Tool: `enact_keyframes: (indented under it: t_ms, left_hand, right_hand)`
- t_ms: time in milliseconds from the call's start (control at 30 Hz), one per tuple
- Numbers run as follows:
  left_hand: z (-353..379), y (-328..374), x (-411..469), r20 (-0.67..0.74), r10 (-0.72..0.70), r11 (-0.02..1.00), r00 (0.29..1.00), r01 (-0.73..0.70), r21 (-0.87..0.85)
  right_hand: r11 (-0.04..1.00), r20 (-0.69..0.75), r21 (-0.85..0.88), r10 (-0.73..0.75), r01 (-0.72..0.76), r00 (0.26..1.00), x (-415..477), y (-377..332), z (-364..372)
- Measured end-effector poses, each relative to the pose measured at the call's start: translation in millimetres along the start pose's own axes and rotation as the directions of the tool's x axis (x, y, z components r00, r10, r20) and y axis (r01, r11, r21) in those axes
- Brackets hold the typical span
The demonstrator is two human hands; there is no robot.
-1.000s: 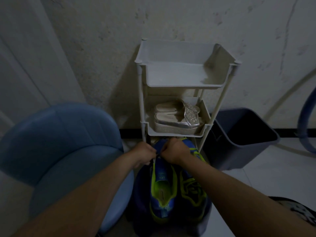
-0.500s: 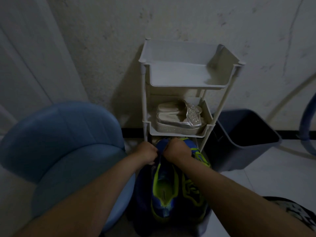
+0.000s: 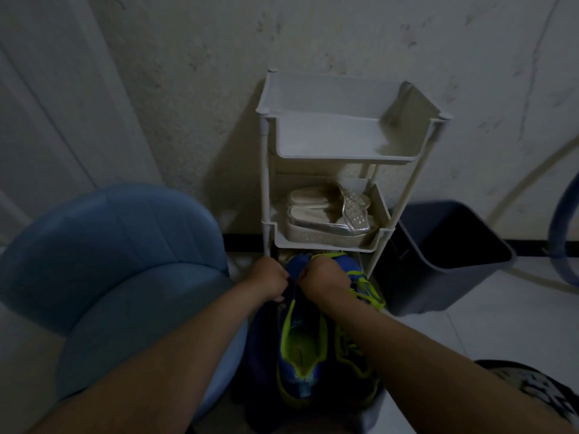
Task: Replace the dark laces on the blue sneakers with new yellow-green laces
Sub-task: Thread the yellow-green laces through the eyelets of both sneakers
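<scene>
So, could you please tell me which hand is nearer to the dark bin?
Right. The right hand, on the blue sneaker, lies just left of the dark bin; the left hand is farther left, by the blue chair.

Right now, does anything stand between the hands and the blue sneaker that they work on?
Nothing visible does. The left hand and the right hand both grip the front of the blue sneaker, fingers curled. The grey rack stands just beyond them, not between.
</scene>
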State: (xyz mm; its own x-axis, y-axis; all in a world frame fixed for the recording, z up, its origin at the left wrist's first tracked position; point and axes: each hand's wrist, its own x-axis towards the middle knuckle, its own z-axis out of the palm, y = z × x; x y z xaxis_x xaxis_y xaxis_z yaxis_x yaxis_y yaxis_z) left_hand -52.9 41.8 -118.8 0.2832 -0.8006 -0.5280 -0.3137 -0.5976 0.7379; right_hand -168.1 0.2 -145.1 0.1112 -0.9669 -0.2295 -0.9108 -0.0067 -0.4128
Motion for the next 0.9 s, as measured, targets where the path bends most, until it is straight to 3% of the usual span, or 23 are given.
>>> enact_keyframes:
  t_ms: [200,367,500,700,900]
  left_hand:
    - [-2,-4,2,0.011,0.069,0.993,0.998,-0.07,0.1]
    - [-6,-1,-3,0.104,0.102,0.932,0.989,-0.132,0.338]
    - [-6,-1,-2,0.044,0.094,0.948,0.995,-0.103,0.303]
    - [-6,-5,7,0.026,0.051,0.989,0.998,-0.054,0.14]
    - [-10,-3,9,0.009,0.172,0.943,0.985,-0.167,0.286]
  right_hand:
    - [0.996,0.098,0.085,0.018,-0.027,0.995,3,-3,-5]
    - [0.99,0.156,0.126,0.046,-0.066,0.987,6,-1,-7]
    - [0.99,0.088,0.137,0.022,-0.034,0.996,0,-1,-2]
    - [0.999,-0.035,-0.022,-0.032,0.032,0.999,-8,-4,2]
    - [0.997,0.043,-0.016,-0.08,0.081,0.996,-5,-6,-4]
